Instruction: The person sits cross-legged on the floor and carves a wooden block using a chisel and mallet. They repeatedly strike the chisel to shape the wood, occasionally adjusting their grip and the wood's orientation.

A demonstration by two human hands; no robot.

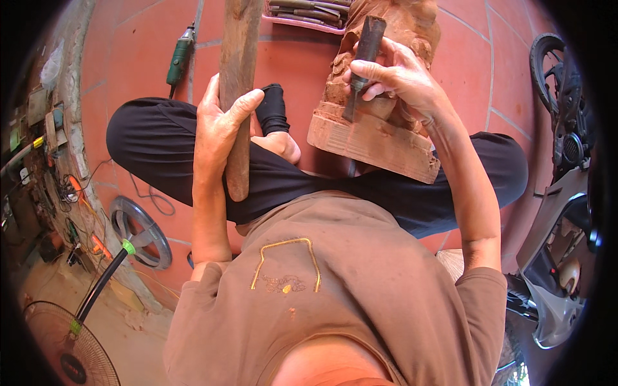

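Observation:
My left hand [221,125] grips a long wooden mallet [239,55], a plain club of worn brown wood. It stands lengthwise over my left leg, its narrow end toward my body. In my right hand [409,83] is a chisel [370,46] with a dark handle, held between thumb and fingers. Its blade points down at a reddish-brown wood carving [380,141], and the tip seems to meet the wood just above the flat base. The carving lies between my legs with its base toward me. Mallet and chisel are apart.
A green rotary tool [181,59] with a cord lies on the red tiles at the far left. Beyond my feet, a pink tray [309,27] holds several chisels. A standing fan [71,357] is at the lower left; motorbike parts [560,251] line the right.

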